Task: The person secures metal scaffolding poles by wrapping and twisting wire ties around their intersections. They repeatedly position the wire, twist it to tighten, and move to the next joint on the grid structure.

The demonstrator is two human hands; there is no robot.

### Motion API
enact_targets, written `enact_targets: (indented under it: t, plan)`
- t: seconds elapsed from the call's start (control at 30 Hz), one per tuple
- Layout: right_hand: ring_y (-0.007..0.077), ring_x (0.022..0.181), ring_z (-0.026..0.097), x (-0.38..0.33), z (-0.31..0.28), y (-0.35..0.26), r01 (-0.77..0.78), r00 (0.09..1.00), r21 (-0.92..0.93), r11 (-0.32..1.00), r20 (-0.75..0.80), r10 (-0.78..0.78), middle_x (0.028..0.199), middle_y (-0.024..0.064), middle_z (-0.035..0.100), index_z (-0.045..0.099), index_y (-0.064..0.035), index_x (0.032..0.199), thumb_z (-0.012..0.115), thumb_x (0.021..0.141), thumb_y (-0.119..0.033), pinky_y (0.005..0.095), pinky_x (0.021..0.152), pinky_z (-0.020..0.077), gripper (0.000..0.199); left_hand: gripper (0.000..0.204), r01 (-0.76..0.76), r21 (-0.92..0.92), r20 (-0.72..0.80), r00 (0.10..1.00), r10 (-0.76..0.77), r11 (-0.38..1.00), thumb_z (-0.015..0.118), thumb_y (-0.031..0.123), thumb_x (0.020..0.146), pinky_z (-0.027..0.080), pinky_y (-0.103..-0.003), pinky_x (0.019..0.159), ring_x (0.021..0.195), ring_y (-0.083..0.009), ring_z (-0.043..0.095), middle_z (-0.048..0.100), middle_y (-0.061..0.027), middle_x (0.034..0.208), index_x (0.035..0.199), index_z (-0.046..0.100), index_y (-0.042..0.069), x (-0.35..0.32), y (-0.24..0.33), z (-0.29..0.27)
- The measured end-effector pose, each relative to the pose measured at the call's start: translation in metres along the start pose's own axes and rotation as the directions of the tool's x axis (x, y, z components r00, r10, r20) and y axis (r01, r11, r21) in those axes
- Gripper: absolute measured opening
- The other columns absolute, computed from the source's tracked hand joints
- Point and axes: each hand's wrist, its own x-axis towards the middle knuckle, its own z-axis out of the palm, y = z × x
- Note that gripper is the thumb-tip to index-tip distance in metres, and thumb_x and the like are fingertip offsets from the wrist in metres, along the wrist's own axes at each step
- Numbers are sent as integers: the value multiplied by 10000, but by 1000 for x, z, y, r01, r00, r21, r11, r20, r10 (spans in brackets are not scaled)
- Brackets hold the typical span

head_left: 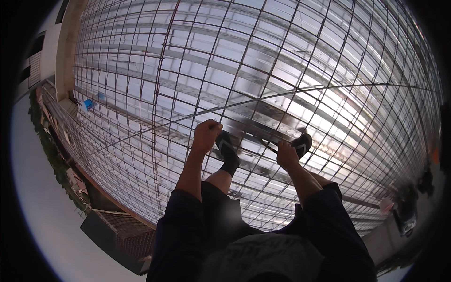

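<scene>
Under me a rebar mesh (192, 75) of thin crossing bars lies over shiny ribbed metal decking (256, 68). My left hand (206, 135) is closed just above the mesh, beside my left shoe; anything small between thumb and fingers cannot be made out. In my right hand (287, 155), next to my right shoe, is a slim dark tool that looks like pliers (267, 144), its far end pointing left toward the bars. A single long bar (256, 99) runs diagonally across the mesh in front of both hands.
I stand on the mesh, my left shoe (228, 146) and right shoe (302, 144) apart. A blue bucket (88, 104) sits at the far left, near a concrete ledge (67, 51). Another person (406, 211) is at the right edge. A tiled roof (134, 239) shows lower left.
</scene>
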Motion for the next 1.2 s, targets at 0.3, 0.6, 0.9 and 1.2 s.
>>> enact_targets:
  t: [0.3, 0.6, 0.9, 1.2]
  plan:
    - [305, 988, 561, 101, 99, 11, 153, 979, -112, 982, -117, -166, 1027, 166, 549, 524, -33, 1108, 545, 796, -128, 433, 848, 439, 326, 212, 21, -328, 54, 999, -3, 945, 644, 213, 825, 434, -276, 657, 671, -112, 538, 601, -43, 702, 821, 655, 2, 147, -61, 126]
    - [166, 823, 591, 197, -11, 25, 16, 965, 889, 458, -134, 226, 911, 105, 634, 578, 52, 1132, 572, 882, -495, 294, 732, 473, 601, 223, -184, -190, -105, 981, 166, 964, 670, 206, 796, 429, -347, 588, 585, -169, 534, 596, -91, 623, 751, 639, -10, 198, -69, 177]
    - [225, 650, 655, 252, -32, 17, 387, 856, 78, 919, -401, -327, 744, 159, 659, 660, 60, 853, 623, 773, -165, 352, 612, 509, 242, 213, -281, -199, -128, 957, 259, 939, 637, 191, 814, 480, -307, 602, 642, -162, 614, 646, -91, 686, 820, 663, -21, 205, -37, 186]
    - [130, 514, 541, 208, -51, 4, -114, 994, 982, 150, 113, 14, 649, 42, 575, 617, -11, 817, 589, 896, -206, 274, 430, 412, 213, 182, -177, -523, -61, 984, 170, 834, 645, 157, 818, 485, -285, 639, 690, -143, 616, 646, -77, 730, 858, 648, -21, 195, -56, 187]
